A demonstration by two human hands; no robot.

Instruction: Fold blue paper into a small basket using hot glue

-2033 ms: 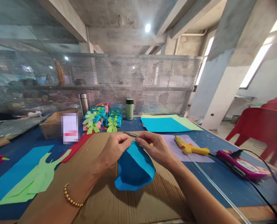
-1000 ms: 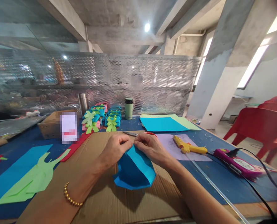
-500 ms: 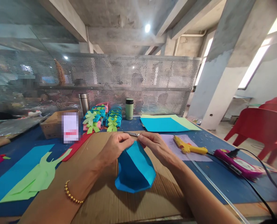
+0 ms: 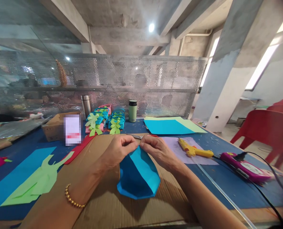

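Note:
A folded blue paper piece (image 4: 138,175) stands on a brown cardboard sheet (image 4: 103,203) in the middle of the table. My left hand (image 4: 118,152) pinches its top edge from the left, fingers closed. My right hand (image 4: 157,151) pinches the same top edge from the right, fingertips almost meeting the left ones. A gold bead bracelet (image 4: 72,198) sits on my left wrist. Scissors (image 4: 136,136) with red handles lie just behind my hands.
A yellow glue gun (image 4: 195,151) and clear glue stick (image 4: 224,197) lie to the right, beside a purple device (image 4: 245,167) with black cable. Blue and green paper sheets (image 4: 170,125), finished paper crafts (image 4: 105,121), two flasks, a cardboard box (image 4: 53,128) and red chairs (image 4: 267,130) surround.
Both hands stay pinched on the blue paper's top edge with small finger shifts; the paper has tilted slightly and its lower corner moved a little right.

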